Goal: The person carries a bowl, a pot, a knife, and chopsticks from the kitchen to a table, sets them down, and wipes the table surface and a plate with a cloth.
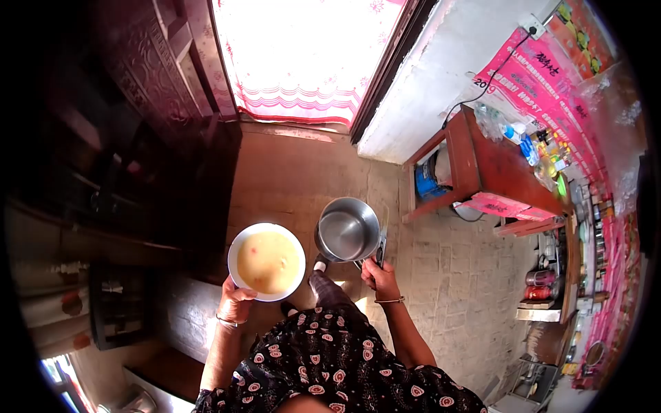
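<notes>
Both hands grip: left hand (236, 301) a bowl (233, 261) of seemingly soupy food (272, 261), right hand (379, 274) a metal pot (342, 232) by its handle (382, 250).

Patterned curtain (310, 62), red table (506, 168), pink poster (527, 79)

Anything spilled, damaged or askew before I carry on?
Nothing stands out. The bowl in the left hand keeps its yellowish contents inside the rim, and the pot in the right hand shows no visible damage. No spill shows on the visible floor.
</notes>
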`<move>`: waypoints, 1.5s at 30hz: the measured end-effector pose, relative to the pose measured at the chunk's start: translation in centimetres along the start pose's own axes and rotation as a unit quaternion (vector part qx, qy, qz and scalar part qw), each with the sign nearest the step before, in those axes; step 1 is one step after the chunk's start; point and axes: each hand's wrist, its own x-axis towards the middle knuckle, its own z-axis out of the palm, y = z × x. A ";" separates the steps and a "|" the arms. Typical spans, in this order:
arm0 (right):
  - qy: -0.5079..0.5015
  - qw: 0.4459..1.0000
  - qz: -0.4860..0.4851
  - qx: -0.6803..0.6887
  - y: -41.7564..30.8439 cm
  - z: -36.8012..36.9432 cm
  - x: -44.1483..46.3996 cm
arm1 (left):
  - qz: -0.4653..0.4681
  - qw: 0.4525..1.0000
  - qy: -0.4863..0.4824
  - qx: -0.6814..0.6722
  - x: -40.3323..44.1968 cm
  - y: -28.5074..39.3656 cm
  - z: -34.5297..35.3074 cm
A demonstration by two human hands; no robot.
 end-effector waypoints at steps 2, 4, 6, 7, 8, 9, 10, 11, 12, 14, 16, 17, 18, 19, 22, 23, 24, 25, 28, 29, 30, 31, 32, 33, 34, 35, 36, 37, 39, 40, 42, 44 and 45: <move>-0.006 1.000 0.009 -0.011 -1.3 -0.5 2.8 | -0.002 1.000 -0.008 0.007 3.2 0.4 1.4; -0.020 1.000 0.011 0.010 -2.1 -0.9 6.1 | 0.009 1.000 -0.008 -0.006 6.1 0.7 2.7; -0.024 0.999 0.030 0.005 -3.9 -1.2 8.2 | 0.017 1.000 0.000 -0.006 7.9 1.6 5.4; -0.025 0.999 0.034 0.000 -4.9 -1.2 9.7 | 0.018 1.000 0.002 0.000 9.5 2.0 6.0; -0.008 0.999 0.033 0.001 -5.5 -1.0 11.2 | 0.016 1.000 0.007 0.005 10.8 2.1 6.3; -0.021 0.999 0.030 0.001 -6.2 -1.2 12.9 | 0.012 1.000 0.014 0.012 12.1 2.4 6.7; -0.035 0.999 0.028 0.001 -6.9 -1.4 14.6 | 0.012 1.000 0.019 0.015 13.3 2.6 7.1; -0.048 0.999 0.027 0.000 -7.5 -1.5 16.0 | 0.011 0.999 0.024 0.017 14.6 2.9 7.5; -0.032 0.999 0.030 -0.007 -8.2 -1.3 17.4 | 0.013 0.999 0.027 0.019 16.1 3.3 8.1; -0.023 0.999 0.026 -0.010 -9.0 -1.2 20.1 | 0.015 0.999 0.029 0.026 18.5 4.4 9.5; -0.011 1.000 0.021 -0.010 -9.9 -0.3 22.6 | 0.011 0.999 0.020 0.040 21.7 5.7 9.8; -0.002 1.000 0.019 -0.009 -10.3 0.0 23.8 | 0.003 0.999 0.013 0.048 23.4 6.3 9.7; 0.012 1.000 0.017 -0.007 -10.7 0.2 24.7 | -0.008 0.998 0.001 0.057 24.9 6.8 9.6; 0.018 1.000 0.014 -0.004 -10.8 0.5 25.8 | -0.005 0.998 0.000 0.070 26.5 7.3 9.6; 0.088 0.996 0.029 0.002 -11.1 1.3 26.9 | -0.064 0.991 -0.022 0.116 31.2 8.5 8.9; 0.114 0.992 0.043 -0.001 -11.5 1.9 27.3 | -0.070 0.990 -0.055 0.109 32.5 9.0 9.7; 0.105 0.993 0.022 0.041 -11.2 1.5 27.7 | -0.058 0.991 -0.068 0.103 33.7 9.2 10.5; 0.124 0.991 0.016 0.050 -11.5 1.3 27.5 | -0.044 0.992 -0.076 0.096 34.3 9.1 11.2; 0.160 0.985 0.008 0.068 -11.4 0.7 26.5 | -0.116 0.972 -0.150 0.136 37.3 8.9 10.1; 0.188 0.979 0.006 0.077 -11.9 0.6 26.3 | -0.135 0.968 -0.159 0.140 38.2 9.2 10.5; 0.215 0.973 0.002 0.088 -12.3 0.3 26.4 | -0.151 0.963 -0.170 0.145 39.4 9.3 10.9; 0.240 0.966 -0.001 0.099 -12.8 -0.3 26.3 | -0.167 0.958 -0.179 0.151 40.4 9.2 11.8; 0.258 0.957 -0.026 0.127 -13.1 -0.9 26.1 | -0.171 0.957 -0.176 0.153 41.1 9.0 12.8; 0.272 0.952 -0.033 0.136 -13.5 -1.8 25.7 | -0.174 0.957 -0.173 0.154 41.5 8.6 14.1; 0.285 0.949 -0.037 0.131 -13.2 -3.5 24.9 | -0.178 0.959 -0.165 0.143 41.3 6.5 14.5; 0.295 0.944 -0.046 0.141 -13.8 -4.5 24.6 | -0.185 0.956 -0.183 0.135 41.9 6.4 15.8; 0.299 0.938 -0.065 0.165 -14.2 -5.8 24.3 | -0.192 0.953 -0.199 0.123 42.1 5.8 17.1; 0.332 0.926 -0.073 0.163 -14.7 -7.1 23.8 | -0.199 0.950 -0.214 0.111 42.5 5.1 18.2; 0.352 0.918 -0.094 0.155 -15.4 -10.2 22.8 | -0.216 0.941 -0.237 0.111 43.2 3.5 20.0; 0.388 0.902 -0.111 0.155 -16.2 -11.5 22.5 | -0.222 0.937 -0.247 0.111 43.3 2.7 21.3; 0.410 0.893 -0.118 0.145 -17.1 -15.5 21.1 | -0.243 0.932 -0.242 0.116 42.1 0.3 24.1; 0.423 0.884 -0.129 0.151 -18.1 -19.3 20.3 | -0.258 0.925 -0.250 0.126 42.1 -1.3 27.0; 0.439 0.874 -0.149 0.143 -19.0 -20.7 20.0 | -0.265 0.921 -0.257 0.124 42.4 -2.6 28.0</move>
